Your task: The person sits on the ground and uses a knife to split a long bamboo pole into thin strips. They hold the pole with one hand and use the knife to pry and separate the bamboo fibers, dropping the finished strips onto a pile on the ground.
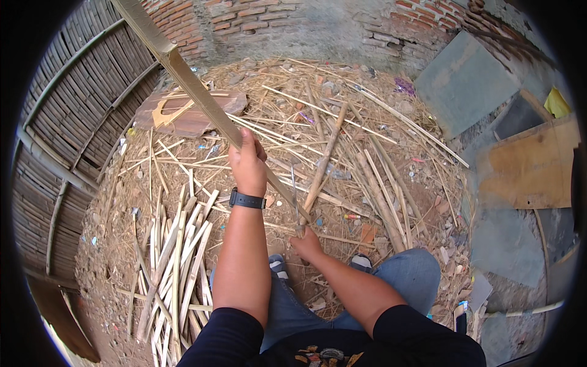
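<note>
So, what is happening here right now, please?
A person sits on the ground and grips a long bamboo strip in the left hand. The right hand holds a knife, its blade set against the strip's lower end. A pile of split strips lies at the person's left.

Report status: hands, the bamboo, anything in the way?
Left hand shut on long bamboo strip. Right hand gripping blade against it. Split strips pile at left, clear of hands.
</note>
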`<control>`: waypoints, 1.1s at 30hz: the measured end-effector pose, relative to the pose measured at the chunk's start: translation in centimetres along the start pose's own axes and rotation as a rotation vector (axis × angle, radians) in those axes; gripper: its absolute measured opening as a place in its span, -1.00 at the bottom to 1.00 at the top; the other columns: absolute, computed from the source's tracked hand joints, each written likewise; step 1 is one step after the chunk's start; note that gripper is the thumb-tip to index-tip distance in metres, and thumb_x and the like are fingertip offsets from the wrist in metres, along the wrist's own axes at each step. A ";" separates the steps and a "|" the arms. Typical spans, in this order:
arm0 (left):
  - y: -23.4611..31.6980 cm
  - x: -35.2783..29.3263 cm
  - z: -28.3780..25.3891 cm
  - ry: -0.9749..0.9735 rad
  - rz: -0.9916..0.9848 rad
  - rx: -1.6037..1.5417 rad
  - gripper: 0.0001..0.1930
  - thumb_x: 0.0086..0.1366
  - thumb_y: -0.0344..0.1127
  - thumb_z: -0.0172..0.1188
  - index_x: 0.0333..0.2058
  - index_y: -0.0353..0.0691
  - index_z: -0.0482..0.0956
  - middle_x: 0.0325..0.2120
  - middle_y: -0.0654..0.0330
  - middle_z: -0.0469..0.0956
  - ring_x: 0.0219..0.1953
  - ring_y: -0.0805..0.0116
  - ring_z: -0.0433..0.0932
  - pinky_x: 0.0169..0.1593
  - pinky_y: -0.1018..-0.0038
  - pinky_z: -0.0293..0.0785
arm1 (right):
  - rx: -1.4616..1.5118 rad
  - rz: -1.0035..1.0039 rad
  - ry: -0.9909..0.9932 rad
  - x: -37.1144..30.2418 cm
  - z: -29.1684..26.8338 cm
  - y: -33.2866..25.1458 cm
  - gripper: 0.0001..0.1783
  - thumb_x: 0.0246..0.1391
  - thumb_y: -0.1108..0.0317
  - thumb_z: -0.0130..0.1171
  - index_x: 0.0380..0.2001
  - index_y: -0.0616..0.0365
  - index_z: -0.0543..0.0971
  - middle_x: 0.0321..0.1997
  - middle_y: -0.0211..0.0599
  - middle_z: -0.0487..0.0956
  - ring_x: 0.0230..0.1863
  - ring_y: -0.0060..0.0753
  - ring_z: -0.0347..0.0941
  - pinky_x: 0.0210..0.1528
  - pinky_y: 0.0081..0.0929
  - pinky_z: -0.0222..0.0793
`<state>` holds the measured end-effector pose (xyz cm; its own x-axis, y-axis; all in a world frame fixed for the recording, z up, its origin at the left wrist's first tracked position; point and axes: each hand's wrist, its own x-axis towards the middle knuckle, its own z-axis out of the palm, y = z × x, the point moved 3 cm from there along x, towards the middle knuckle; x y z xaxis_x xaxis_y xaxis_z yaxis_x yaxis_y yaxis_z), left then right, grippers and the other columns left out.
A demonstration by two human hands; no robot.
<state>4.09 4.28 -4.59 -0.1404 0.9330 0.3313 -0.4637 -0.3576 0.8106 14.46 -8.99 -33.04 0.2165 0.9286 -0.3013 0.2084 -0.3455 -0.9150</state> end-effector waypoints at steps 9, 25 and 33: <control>0.1 -0.1 0.6 -0.019 0.003 0.000 -0.63 0.46 0.00 -0.01 -0.46 -0.11 0.31 -0.66 0.42 0.15 -0.66 0.64 0.07 -0.59 0.60 -0.01 | 0.048 0.048 -0.004 -0.7 -0.6 -0.9 -0.53 0.00 0.29 0.28 -0.07 0.28 0.41 -0.43 -0.17 0.55 -0.62 -0.37 0.51 -0.60 -0.38 0.47; 0.2 -0.1 0.6 -0.026 0.005 0.052 -0.62 0.44 0.08 0.00 -0.43 -0.06 0.31 -0.69 0.43 0.09 -0.64 0.58 0.10 -0.53 0.55 0.05 | -0.023 0.001 0.023 0.0 -0.4 0.6 -0.52 -0.02 0.27 0.27 -0.06 0.26 0.43 -0.46 -0.18 0.57 -0.62 -0.35 0.53 -0.54 -0.36 0.48; 0.1 -0.2 0.4 -0.032 -0.002 0.049 -0.62 0.44 0.08 0.01 -0.43 -0.07 0.31 -0.68 0.44 0.09 -0.64 0.58 0.09 -0.52 0.56 0.04 | 0.014 0.029 -0.004 -0.4 -0.6 0.3 -0.53 -0.03 0.27 0.26 -0.06 0.25 0.43 -0.51 -0.21 0.56 -0.64 -0.36 0.53 -0.54 -0.35 0.46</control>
<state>4.39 4.07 -4.37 -0.1110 0.9324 0.3440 -0.4203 -0.3577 0.8339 14.96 -9.54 -33.00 0.2181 0.9190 -0.3285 0.1883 -0.3699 -0.9098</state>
